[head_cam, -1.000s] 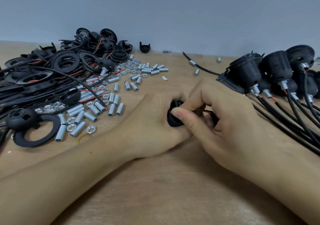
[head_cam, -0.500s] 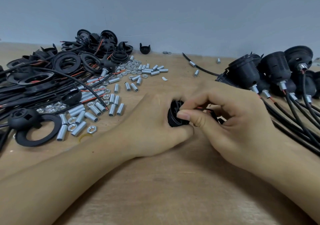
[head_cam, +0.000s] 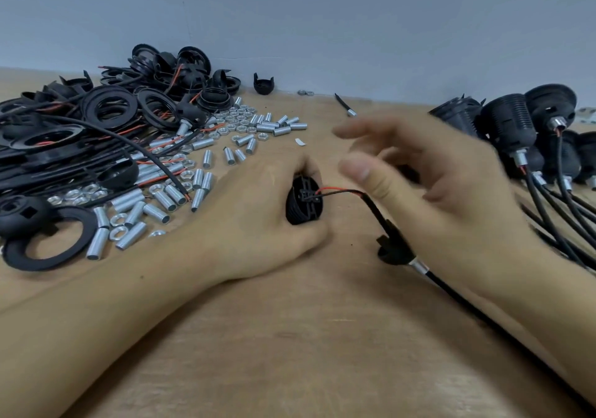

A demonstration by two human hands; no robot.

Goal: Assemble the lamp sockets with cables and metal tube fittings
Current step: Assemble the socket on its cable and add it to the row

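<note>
The left hand (head_cam: 258,224) grips the black socket (head_cam: 303,200) on the wooden table (head_cam: 306,337), its cable (head_cam: 371,204) (red wire showing) trailing right. Just right of the socket, the blurred right hand (head_cam: 451,198) hovers, fingers loosely spread, holding nothing. Metal tubes (head_cam: 167,198) lie left of the socket.

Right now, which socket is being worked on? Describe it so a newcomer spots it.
Centre of the wooden table, between both forearms: the ribbed black plastic socket body gripped in the left hand. Unlike the finished sockets stacked right, it has red wire entering its exposed end.
</note>
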